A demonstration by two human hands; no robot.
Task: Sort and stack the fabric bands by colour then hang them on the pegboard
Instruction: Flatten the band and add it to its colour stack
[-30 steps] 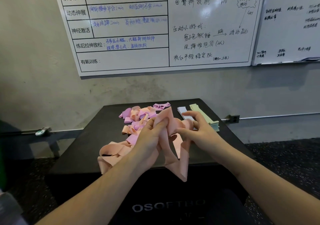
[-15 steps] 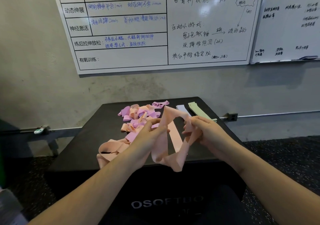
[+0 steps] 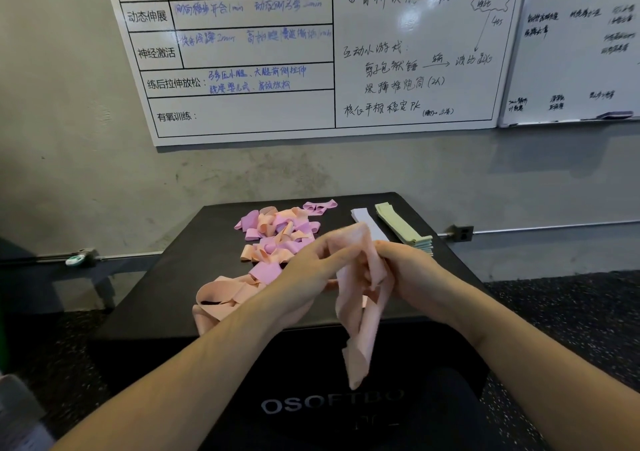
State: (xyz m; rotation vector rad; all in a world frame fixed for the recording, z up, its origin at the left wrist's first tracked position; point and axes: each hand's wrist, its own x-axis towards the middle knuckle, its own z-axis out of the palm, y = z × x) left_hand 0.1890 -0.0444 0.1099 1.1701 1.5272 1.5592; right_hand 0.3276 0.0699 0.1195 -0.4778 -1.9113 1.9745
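Both hands hold one peach fabric band [image 3: 360,319] above the front of the black box [image 3: 173,294]. My left hand [image 3: 311,274] pinches its upper edge, and my right hand [image 3: 412,270] grips the bunched top from the other side. The band hangs folded below my fingers. A loose heap of pink and peach bands [image 3: 277,232] lies mid-box. More peach bands [image 3: 221,294] lie at the box's left front, partly behind my left arm. A flat white band [image 3: 367,220] and a stack of green bands [image 3: 403,225] lie at the far right.
Whiteboards [image 3: 311,52] with handwriting hang on the grey wall behind the box. A rail runs along the wall at box height, with a small clamp [image 3: 78,258] on the left. Dark speckled floor surrounds the box. No pegboard is in view.
The band's open loop has collapsed: my hands have come together and the band now hangs folded and longer below them.
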